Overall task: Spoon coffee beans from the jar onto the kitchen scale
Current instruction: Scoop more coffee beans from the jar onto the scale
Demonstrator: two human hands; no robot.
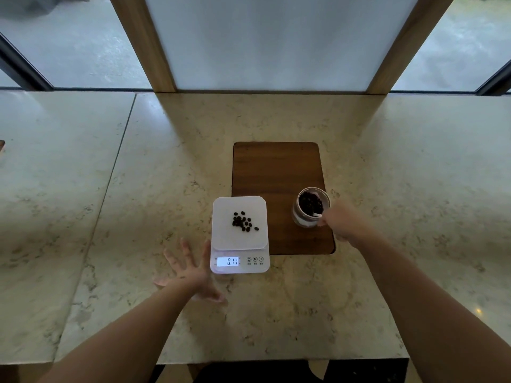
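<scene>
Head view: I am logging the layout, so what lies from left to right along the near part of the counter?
Left hand, spread open on the counter → kitchen scale with coffee beans on its platform → jar of beans on the wooden board → right hand, holding a spoon in the jar.

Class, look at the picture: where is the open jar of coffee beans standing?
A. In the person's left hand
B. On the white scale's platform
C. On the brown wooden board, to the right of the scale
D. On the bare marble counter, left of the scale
C: the jar stands on the wooden board, right of the scale, with the right hand at its rim.
</scene>
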